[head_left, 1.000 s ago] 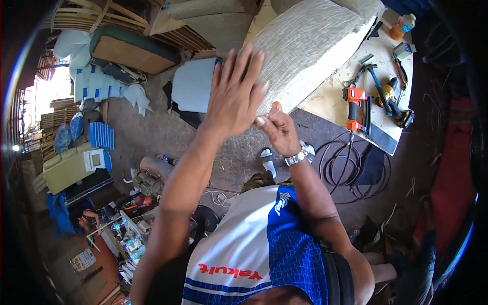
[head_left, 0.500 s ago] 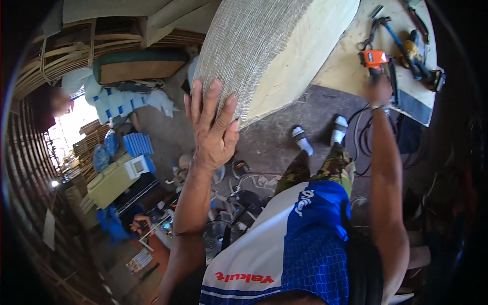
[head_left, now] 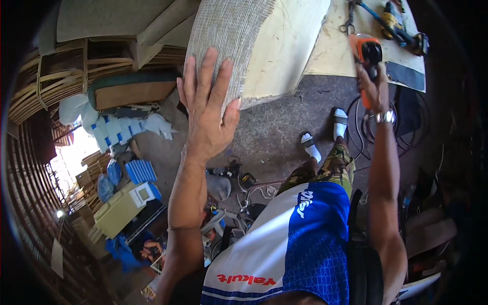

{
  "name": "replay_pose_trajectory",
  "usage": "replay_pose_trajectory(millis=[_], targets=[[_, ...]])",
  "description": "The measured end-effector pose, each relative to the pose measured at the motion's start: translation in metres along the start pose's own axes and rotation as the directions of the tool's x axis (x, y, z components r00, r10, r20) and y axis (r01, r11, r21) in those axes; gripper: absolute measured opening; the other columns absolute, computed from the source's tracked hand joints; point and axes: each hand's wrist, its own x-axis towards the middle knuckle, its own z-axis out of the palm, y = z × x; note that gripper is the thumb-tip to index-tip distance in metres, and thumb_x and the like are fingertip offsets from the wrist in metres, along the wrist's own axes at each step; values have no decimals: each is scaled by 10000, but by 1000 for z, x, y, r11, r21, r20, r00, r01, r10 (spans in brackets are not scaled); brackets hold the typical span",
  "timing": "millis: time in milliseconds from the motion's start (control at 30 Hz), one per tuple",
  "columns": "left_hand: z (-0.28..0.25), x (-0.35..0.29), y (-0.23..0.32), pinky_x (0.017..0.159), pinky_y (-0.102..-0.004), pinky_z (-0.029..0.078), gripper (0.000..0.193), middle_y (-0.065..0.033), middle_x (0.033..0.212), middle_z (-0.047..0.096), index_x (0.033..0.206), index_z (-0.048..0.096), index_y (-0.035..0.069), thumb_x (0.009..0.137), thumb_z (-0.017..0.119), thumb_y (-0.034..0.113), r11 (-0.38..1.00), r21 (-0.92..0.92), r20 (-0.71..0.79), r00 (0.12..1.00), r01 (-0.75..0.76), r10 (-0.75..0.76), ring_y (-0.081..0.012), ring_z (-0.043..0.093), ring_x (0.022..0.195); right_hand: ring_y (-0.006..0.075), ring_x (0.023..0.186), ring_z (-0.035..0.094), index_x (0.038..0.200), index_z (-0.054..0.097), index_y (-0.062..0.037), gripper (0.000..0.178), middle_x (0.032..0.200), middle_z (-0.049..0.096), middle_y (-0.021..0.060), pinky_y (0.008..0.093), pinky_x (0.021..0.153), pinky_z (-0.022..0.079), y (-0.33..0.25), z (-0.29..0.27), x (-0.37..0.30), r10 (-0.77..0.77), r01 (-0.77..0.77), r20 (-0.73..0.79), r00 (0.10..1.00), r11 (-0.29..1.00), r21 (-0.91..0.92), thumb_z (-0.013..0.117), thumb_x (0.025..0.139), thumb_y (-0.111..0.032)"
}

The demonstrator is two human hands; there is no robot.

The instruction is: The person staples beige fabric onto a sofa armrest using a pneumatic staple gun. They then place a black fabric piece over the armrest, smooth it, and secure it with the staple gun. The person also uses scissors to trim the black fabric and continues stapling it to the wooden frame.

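A large curved piece [head_left: 277, 56] stands before me, its side pale and bare, with grey-brown woven fabric [head_left: 229, 25] over its left part. My left hand [head_left: 206, 114] lies on the lower end of that fabric, fingers spread, holding nothing. In my right hand [head_left: 375, 91], beside the pale work table's [head_left: 330, 53] near edge, is an orange and black staple gun [head_left: 370, 50], the fingers wrapped round its grip. Scissors [head_left: 347, 25] lie just beyond it on the tabletop. To their right are a blue-handled tool [head_left: 375, 15] and a yellow and black power tool [head_left: 390, 20].
Dark hoses [head_left: 358, 134] coil on the floor beneath my right arm. Cords and a grey rounded object [head_left: 218, 187] lie below my left forearm. Farther left are a green-edged cushioned piece [head_left: 134, 94], blue stacked pieces [head_left: 141, 171] and wooden frames [head_left: 61, 76].
My right hand has lifted the staple gun from the table and drawn it nearer, turning it. The view has shifted, and my left hand stays spread on the fabric.
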Motion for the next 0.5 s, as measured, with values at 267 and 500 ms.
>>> replay_pose_trajectory(millis=[267,500], targets=[[3,6,-9,1195,-564,51,704,-54,1650,171,1568,269,208,937,582,229,995,-50,-18,996,-83,82,-368,90,1509,121,633,619,900,602,-56,592,721,627,24,300,571,514,-95,58,-142,-374,78,200,906,612,787,716,783,-625],[7,3,-10,1210,-558,53,771,-29,1653,152,1563,268,246,894,647,187,995,-40,-34,996,-89,88,-365,88,1507,121,590,587,877,584,-34,265,651,575,15,322,564,511,-117,78,-150,-344,117,247,906,764,635,647,906,-289]])
